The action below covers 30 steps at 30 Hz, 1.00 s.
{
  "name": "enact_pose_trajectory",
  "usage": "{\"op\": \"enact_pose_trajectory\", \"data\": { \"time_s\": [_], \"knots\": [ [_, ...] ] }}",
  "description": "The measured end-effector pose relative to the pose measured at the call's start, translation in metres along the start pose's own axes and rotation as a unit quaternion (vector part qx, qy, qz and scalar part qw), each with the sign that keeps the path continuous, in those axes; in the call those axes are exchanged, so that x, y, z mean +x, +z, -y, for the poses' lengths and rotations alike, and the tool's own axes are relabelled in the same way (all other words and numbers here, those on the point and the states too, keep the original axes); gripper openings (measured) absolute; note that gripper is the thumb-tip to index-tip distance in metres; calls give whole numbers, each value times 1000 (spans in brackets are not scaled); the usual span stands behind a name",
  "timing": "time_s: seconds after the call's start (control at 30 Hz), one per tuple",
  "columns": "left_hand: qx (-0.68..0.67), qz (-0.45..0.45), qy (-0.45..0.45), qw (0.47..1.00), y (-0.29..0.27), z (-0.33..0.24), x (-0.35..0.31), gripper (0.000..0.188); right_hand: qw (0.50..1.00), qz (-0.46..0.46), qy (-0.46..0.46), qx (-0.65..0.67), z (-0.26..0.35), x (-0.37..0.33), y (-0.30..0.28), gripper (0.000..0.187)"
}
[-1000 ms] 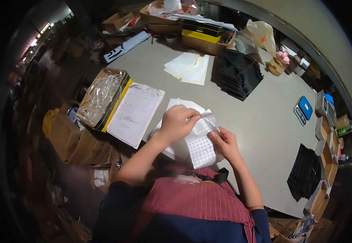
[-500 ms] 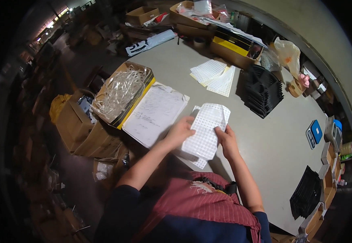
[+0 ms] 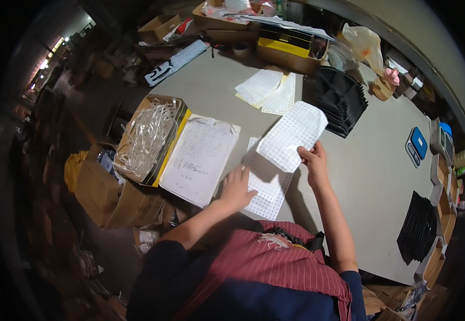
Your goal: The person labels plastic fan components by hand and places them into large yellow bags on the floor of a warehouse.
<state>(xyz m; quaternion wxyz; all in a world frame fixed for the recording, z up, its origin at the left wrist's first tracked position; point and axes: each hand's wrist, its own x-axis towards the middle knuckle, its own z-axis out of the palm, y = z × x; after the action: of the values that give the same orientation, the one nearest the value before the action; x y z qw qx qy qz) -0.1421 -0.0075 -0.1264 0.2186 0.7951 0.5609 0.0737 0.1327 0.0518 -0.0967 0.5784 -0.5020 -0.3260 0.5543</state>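
Since half a second ago one dotted sheet (image 3: 292, 136) has been lifted off the stack (image 3: 267, 182) and swung up and to the right; it is now pinched at its lower corner between thumb and fingers of the right hand (image 3: 314, 166) and held tilted above the counter (image 3: 371, 176). The left hand (image 3: 236, 188), earlier up on the sheets, is now laid flat with fingers spread on the stack's near left part, close to the counter's near edge. Just left of the stack a printed paper (image 3: 199, 159) is overlapped onto a box of white strips (image 3: 148, 138) at the counter's left edge. Bare counter is left to the right of the right hand. Farther off, more dotted sheets (image 3: 267, 90) and stacked black trays (image 3: 338, 101) are seen.
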Motion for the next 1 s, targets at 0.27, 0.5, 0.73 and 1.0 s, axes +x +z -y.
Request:
{"op": "enact_pose_trajectory", "data": {
  "time_s": [0.27, 0.5, 0.73, 1.0],
  "knots": [
    [23, 47, 79, 996, 11, -27, -19, 86, 980, 107, 60, -156, -45, 11, 21, 46],
    [-224, -67, 102, 967, -62, -64, -29, 29, 800, 15, -353, -486, -38, -63, -40, 37],
    [-128, 33, 437, 890, -285, -183, -80, 9, 830, -3, -291, -476, -52, -107, -122, 24],
    [-414, -91, 761, 491, -288, -236, -93, 37, 831, -9, -306, -465, -47, -108, -112, 27]
  ]
}}
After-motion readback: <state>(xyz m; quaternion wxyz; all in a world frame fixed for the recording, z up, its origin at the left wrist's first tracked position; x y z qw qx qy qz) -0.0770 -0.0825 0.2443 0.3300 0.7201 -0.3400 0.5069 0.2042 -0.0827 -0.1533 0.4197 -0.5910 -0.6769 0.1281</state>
